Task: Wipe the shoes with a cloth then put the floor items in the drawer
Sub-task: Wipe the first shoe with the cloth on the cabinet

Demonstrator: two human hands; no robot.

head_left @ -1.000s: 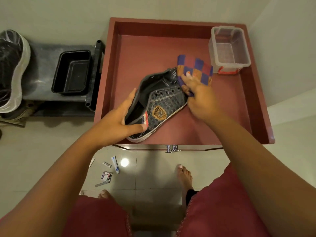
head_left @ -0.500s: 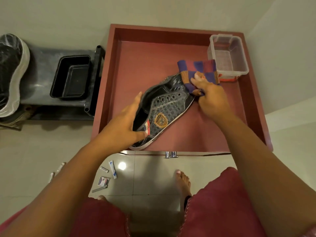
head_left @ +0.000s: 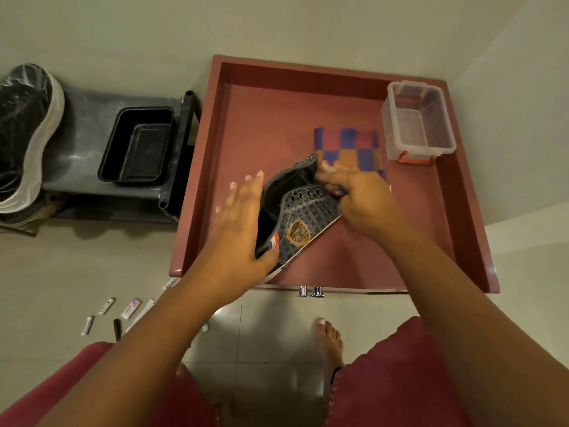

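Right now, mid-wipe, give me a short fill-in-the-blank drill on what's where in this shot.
1. The shoe is held above the open red ____.
2. The right hand presses the checked ____ against the shoe.
3. The clear box sits in the drawer's far ____ corner.
4. The small items lie on the ____.

Answers: drawer; cloth; right; floor

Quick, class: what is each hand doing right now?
Left hand: fingers straight, thumb on the shoe.
Right hand: grips the checked cloth.
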